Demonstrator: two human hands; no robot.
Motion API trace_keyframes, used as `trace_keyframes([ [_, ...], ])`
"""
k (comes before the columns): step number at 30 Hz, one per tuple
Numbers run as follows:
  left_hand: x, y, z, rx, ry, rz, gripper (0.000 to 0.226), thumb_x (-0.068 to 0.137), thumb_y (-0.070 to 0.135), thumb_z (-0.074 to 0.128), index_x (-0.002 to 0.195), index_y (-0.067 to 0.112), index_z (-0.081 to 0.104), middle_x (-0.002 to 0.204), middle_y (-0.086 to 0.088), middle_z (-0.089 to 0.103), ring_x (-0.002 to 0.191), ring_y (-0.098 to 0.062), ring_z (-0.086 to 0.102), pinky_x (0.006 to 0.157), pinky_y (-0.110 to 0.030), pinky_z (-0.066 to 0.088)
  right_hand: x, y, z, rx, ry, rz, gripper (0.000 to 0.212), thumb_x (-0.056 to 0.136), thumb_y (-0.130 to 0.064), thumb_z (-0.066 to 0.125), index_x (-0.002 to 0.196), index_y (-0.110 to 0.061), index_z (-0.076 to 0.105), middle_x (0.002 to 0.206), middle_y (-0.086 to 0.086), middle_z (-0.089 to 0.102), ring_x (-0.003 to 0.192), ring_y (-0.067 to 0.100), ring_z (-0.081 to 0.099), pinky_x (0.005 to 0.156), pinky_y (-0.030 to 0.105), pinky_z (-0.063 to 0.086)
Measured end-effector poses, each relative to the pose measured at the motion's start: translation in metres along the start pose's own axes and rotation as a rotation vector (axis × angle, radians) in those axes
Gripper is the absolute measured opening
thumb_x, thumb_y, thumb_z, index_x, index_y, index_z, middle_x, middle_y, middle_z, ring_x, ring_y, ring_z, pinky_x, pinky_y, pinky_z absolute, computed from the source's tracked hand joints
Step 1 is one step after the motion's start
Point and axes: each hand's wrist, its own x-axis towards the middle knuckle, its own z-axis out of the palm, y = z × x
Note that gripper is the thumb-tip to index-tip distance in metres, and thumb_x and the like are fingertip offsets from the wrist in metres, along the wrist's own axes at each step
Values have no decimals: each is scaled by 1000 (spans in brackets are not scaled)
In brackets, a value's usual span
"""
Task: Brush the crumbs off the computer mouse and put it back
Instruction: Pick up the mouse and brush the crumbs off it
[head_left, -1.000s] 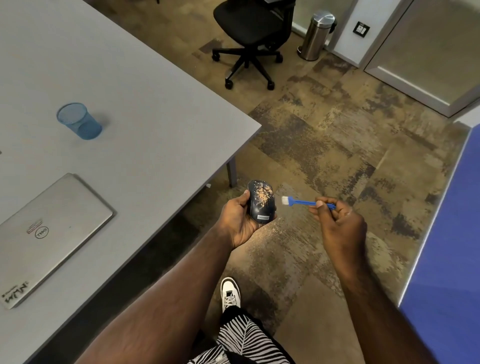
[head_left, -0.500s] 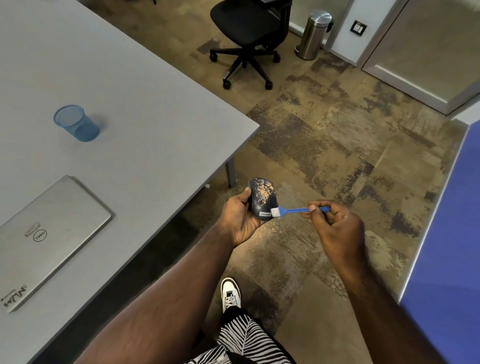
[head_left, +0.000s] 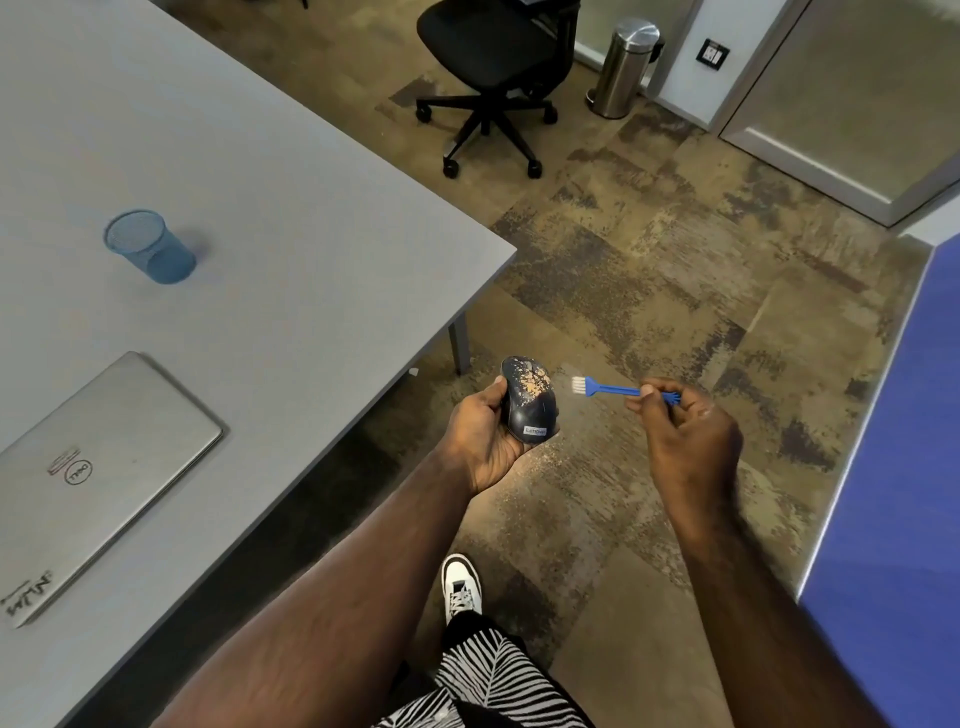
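A dark computer mouse (head_left: 529, 404) with tan crumbs on its upper half rests in my left hand (head_left: 480, 441), held over the floor just off the table's corner. My right hand (head_left: 685, 439) pinches the handle of a small blue brush (head_left: 618, 388) with white bristles. The bristles point left and hang a short gap to the right of the mouse, not touching it. Fine crumbs speckle the carpet below the mouse.
The grey table (head_left: 291, 218) fills the left, carrying a blue mesh cup (head_left: 150, 247) and a closed silver laptop (head_left: 88, 473). A black office chair (head_left: 493, 67) and a steel bin (head_left: 626, 65) stand at the back. A blue panel (head_left: 893, 493) borders the right.
The brush swept down against the mouse's lower right side half a second ago; now it is lifted back off to the right. The crumb patch looks slightly smaller.
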Motion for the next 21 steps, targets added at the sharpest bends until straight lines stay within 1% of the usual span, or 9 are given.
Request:
trace_keyframes([
  [2,0,0,-1,5,-8,2,43,103,32,27,127,3,47,127,-22,53,95,-32,60,84,-46,52,0,-2,-2,75,-12,10,10,86,-35,63,90,-36,71,74,-23,75,71,14,75,57,31,59],
  [6,2,-4,0,5,-7,3,45,103,31,28,129,1,47,122,-21,56,96,-31,60,94,-49,44,-11,-5,8,127,-164,-28,9,82,-36,65,85,-41,72,78,-16,78,74,9,77,61,22,60],
  [7,2,-5,1,11,-6,-2,44,103,31,28,126,0,49,122,-21,56,96,-31,60,94,-49,44,-11,-5,9,85,-153,-37,9,84,-34,65,84,-40,71,76,-15,77,74,9,77,60,22,60],
  [10,0,-6,1,17,-7,-10,42,103,32,28,118,2,52,118,-22,57,93,-32,59,93,-48,44,0,-1,3,8,-20,12,12,88,-27,64,86,-38,68,73,-10,76,72,17,77,63,41,64],
  [11,0,-6,1,15,-9,-13,41,103,32,28,118,2,52,119,-22,57,93,-33,59,93,-48,44,3,0,0,26,-3,20,11,88,-27,64,88,-37,68,74,-10,76,72,18,77,65,43,64],
  [14,0,-7,0,17,-24,-8,43,103,32,27,112,0,55,116,-22,59,94,-33,59,97,-49,42,0,-4,3,156,-90,1,12,86,-25,67,86,-36,72,78,-11,78,74,12,78,64,29,63],
  [16,0,-7,1,25,-30,-8,44,103,32,27,108,0,57,112,-21,61,94,-33,59,97,-49,42,-6,-5,7,104,-138,-34,17,87,-24,67,82,-40,71,77,-11,78,72,5,76,61,18,58],
  [19,-1,-8,1,17,-35,-26,44,103,33,27,108,1,57,111,-22,60,93,-33,59,94,-47,44,7,-2,1,15,-13,30,19,89,-24,66,79,-40,67,74,-5,77,63,8,74,54,24,58],
  [21,-2,-8,0,16,-37,-31,43,103,33,27,108,2,56,110,-22,60,93,-33,59,94,-47,43,14,0,-4,64,35,73,12,88,-25,66,83,-36,68,73,-7,77,69,10,76,63,31,62],
])
